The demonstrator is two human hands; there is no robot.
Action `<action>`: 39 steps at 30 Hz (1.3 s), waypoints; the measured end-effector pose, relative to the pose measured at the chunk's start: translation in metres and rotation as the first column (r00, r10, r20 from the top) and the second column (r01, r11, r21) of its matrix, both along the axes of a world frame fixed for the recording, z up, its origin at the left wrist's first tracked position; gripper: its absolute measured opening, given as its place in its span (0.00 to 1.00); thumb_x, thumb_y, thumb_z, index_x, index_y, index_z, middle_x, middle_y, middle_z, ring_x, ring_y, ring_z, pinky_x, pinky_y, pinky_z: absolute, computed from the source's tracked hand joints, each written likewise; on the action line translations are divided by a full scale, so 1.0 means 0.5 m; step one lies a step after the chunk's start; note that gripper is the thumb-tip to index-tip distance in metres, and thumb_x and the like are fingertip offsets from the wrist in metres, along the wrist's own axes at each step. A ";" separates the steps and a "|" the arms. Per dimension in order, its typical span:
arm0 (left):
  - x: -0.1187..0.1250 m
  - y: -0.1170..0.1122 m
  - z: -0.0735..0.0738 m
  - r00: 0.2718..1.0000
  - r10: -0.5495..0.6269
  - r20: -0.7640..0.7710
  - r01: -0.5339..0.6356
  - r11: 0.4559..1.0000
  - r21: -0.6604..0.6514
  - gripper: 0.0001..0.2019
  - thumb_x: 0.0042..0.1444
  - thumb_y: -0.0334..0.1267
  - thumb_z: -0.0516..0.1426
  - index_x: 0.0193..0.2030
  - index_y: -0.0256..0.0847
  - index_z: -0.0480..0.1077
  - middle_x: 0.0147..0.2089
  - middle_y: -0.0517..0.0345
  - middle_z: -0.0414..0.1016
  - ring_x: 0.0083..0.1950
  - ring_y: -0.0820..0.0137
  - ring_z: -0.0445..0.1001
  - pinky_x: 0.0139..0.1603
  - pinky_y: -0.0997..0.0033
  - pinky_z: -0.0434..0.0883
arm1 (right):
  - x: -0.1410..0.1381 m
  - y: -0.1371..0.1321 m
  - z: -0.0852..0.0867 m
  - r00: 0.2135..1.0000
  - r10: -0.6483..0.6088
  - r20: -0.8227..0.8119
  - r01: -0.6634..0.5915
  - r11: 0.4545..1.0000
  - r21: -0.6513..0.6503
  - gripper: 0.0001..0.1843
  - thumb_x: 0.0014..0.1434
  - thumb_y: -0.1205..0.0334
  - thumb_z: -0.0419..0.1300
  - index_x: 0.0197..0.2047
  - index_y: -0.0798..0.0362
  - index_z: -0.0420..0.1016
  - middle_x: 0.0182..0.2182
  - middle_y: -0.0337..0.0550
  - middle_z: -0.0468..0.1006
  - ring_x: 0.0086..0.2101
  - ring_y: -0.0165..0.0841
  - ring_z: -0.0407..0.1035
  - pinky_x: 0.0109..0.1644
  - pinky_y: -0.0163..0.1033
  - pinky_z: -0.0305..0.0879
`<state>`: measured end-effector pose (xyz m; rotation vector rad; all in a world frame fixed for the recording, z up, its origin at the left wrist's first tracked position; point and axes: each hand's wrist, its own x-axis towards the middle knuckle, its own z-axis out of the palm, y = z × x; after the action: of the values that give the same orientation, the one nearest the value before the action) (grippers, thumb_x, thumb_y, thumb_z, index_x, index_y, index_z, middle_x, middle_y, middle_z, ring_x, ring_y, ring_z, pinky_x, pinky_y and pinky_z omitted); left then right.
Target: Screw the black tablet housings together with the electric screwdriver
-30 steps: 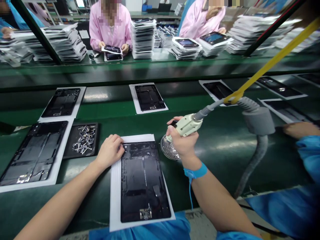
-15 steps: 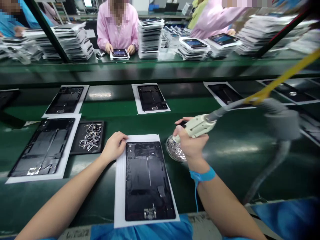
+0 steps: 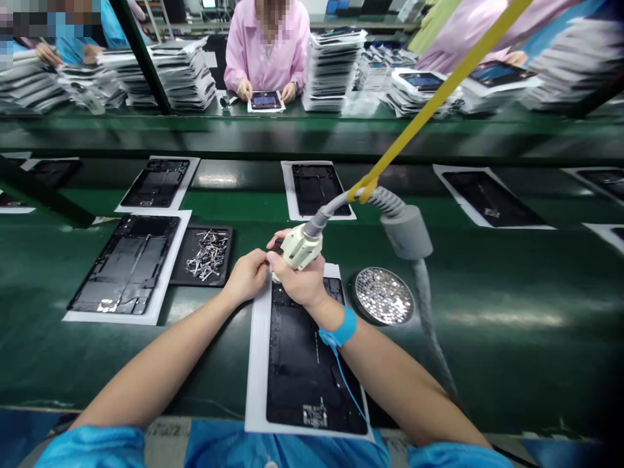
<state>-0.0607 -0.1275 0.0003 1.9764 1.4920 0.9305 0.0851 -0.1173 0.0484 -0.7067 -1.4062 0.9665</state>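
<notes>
Gripping the tool [image 3: 303, 248] over the panel [image 3: 295, 351], your right hand [image 3: 306, 281] should aim square; curled left hand [image 3: 248, 275], hold unclear.

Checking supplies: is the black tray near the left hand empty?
Not empty: a loose heap of small pieces lies in the tray.

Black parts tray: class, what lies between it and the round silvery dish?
In the head view: the left hand, the right hand gripping a pale tool, and part of the dark panel on white paper.

glare on bench [image 3: 511, 318] | upper right blurred | lower-right edge dark
</notes>
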 end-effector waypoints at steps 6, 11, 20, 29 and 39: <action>0.006 0.002 0.003 1.000 0.013 -0.004 -0.013 0.999 -0.040 0.11 0.64 0.33 0.51 0.35 0.40 0.74 0.36 0.53 0.78 0.41 0.63 0.77 0.44 0.65 0.73 | -0.003 0.008 -0.018 0.999 -0.019 0.033 0.019 1.000 -0.005 0.14 0.55 0.61 0.66 0.46 0.48 0.73 0.36 0.40 0.81 0.34 0.34 0.77 0.45 0.45 0.77; 0.008 0.002 0.006 1.000 0.020 0.015 -0.019 0.998 -0.068 0.10 0.63 0.35 0.53 0.35 0.40 0.74 0.36 0.52 0.78 0.43 0.62 0.77 0.46 0.65 0.74 | -0.008 0.009 -0.024 0.997 -0.051 0.056 0.049 0.998 0.027 0.12 0.54 0.61 0.66 0.43 0.48 0.74 0.35 0.39 0.80 0.33 0.33 0.76 0.43 0.42 0.76; -0.008 0.004 0.008 1.000 0.007 -0.028 -0.008 1.000 -0.012 0.11 0.63 0.34 0.50 0.37 0.40 0.73 0.37 0.55 0.78 0.39 0.65 0.76 0.42 0.67 0.72 | 0.018 0.008 -0.001 0.999 -0.048 -0.022 0.048 0.999 -0.018 0.13 0.57 0.59 0.66 0.46 0.48 0.74 0.37 0.39 0.81 0.33 0.31 0.77 0.41 0.40 0.78; 0.029 0.009 0.019 0.958 -0.008 -0.287 0.055 0.986 0.159 0.10 0.66 0.41 0.55 0.47 0.40 0.75 0.48 0.48 0.77 0.51 0.58 0.73 0.54 0.55 0.70 | 0.264 -0.003 0.034 0.898 -0.435 -0.065 0.439 0.896 0.066 0.13 0.57 0.63 0.66 0.46 0.48 0.73 0.35 0.35 0.78 0.21 0.25 0.70 0.23 0.34 0.71; 0.082 0.064 0.035 0.890 -0.138 -0.435 0.133 0.990 -0.041 0.15 0.57 0.51 0.65 0.43 0.43 0.77 0.40 0.53 0.76 0.45 0.58 0.75 0.47 0.60 0.70 | 0.293 0.028 -0.002 0.882 -0.471 -0.004 0.471 0.882 0.021 0.13 0.56 0.65 0.67 0.45 0.49 0.74 0.34 0.36 0.79 0.22 0.25 0.69 0.27 0.35 0.71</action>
<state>-0.0195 -0.0954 0.0177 2.3568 1.5507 0.4302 0.2314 -0.1035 0.0475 -0.9784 -1.1630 0.5632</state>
